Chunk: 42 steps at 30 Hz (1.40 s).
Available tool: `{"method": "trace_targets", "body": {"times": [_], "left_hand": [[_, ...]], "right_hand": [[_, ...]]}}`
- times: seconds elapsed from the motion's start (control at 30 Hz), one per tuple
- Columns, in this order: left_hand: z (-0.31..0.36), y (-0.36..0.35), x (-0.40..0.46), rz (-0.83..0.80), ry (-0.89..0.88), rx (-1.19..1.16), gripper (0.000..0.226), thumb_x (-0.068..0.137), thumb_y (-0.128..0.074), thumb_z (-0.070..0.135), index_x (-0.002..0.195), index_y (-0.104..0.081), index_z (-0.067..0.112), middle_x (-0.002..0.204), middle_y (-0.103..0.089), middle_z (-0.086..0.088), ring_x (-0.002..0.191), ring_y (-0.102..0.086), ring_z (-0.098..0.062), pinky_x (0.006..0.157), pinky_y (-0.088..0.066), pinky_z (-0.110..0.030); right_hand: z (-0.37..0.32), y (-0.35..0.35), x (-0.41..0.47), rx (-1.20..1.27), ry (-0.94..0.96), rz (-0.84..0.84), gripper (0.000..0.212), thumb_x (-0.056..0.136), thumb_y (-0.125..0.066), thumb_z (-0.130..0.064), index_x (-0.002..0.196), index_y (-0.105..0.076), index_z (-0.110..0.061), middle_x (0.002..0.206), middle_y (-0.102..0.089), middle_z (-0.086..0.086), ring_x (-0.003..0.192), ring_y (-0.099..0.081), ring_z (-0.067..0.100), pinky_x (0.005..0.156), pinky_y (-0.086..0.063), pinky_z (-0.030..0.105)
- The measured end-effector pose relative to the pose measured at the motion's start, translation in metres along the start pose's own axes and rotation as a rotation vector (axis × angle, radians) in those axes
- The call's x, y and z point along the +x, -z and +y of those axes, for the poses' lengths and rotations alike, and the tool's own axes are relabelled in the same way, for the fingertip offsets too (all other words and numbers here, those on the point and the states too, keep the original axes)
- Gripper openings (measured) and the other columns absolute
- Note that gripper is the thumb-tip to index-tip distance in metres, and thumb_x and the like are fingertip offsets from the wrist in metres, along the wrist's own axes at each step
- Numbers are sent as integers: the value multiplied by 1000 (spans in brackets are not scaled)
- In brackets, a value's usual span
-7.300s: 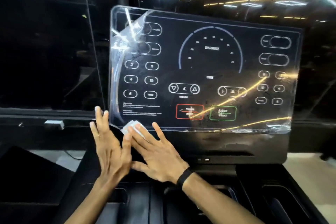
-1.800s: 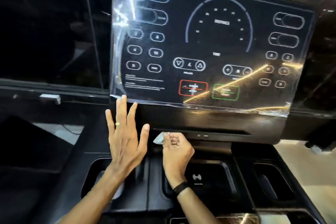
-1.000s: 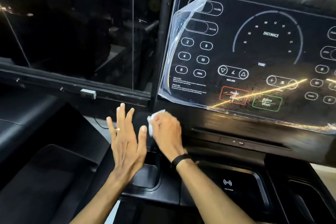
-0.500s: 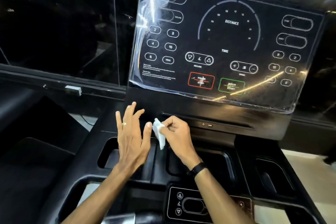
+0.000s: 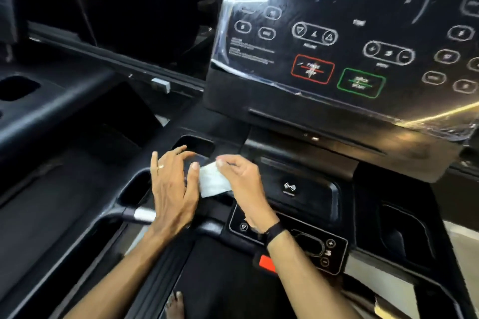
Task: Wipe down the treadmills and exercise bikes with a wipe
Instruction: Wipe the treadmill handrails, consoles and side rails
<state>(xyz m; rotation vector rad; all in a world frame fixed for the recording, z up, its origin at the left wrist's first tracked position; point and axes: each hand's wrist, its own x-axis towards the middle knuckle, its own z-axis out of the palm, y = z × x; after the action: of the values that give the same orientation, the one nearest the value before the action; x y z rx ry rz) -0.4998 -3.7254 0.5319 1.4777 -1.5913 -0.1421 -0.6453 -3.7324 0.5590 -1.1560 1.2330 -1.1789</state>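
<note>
Mostly risk sits with treadmill console (image 5: 363,41): loose film peeling at 11 o'clock could snag. Lower control panel (image 5: 311,243), 5 o'clock: stray wrist press. Right hand (image 5: 243,184) pinches wipe (image 5: 212,182); left hand (image 5: 173,184) released, fingers spread beside it, grip thin, may drop.

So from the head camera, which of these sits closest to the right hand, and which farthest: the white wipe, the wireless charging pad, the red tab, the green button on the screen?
Measured from the right hand:
1. White wipe: pinched in its fingers, on its left.
2. Wireless charging pad: just right of it, on the tray.
3. Red tab: below, beside the wrist.
4. Green button: up on the screen, farthest.
</note>
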Motion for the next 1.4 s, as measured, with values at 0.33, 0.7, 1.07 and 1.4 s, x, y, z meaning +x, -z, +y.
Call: {"method": "trace_targets", "body": {"times": [0.33, 0.7, 1.07, 1.4], "left_hand": [[-8, 16, -7, -37, 23, -10, 40, 102, -32, 38, 109, -63, 15, 105, -62, 10, 102, -57, -9, 122, -14, -47], [-7, 4, -6, -270, -133, -221, 50, 103, -29, 39, 127, -59, 7, 111, -65, 3, 112, -58, -10, 123, -16, -45], [8, -10, -37, -462, -314, -283, 48, 103, -30, 39, 137, -49, 10, 132, -59, -5, 128, -51, -18, 124, -8, -47], [20, -35, -37, -477, -315, -183, 56, 103, -28, 43, 140, -46, 4, 141, -53, -13, 139, -43, -26, 124, -6, -48]], "right_hand": [[1, -29, -11, -233, 151, 31, 25, 93, -58, -4, 109, -72, -16, 101, -75, 0, 94, -69, 11, 84, -56, 31], [57, -8, -82, -1298, 540, 389, 61, 100, -46, -12, 156, -24, -1, 166, -12, 17, 154, -9, 29, 121, -21, 52], [80, -15, -118, -1595, 82, 333, 87, 98, -24, -65, 159, -9, -6, 167, 5, 13, 155, 6, 24, 123, 3, 48], [73, 66, -150, -1550, -28, 440, 98, 95, -19, -77, 159, 5, -6, 167, 11, 11, 155, 7, 24, 124, 4, 51]]}}
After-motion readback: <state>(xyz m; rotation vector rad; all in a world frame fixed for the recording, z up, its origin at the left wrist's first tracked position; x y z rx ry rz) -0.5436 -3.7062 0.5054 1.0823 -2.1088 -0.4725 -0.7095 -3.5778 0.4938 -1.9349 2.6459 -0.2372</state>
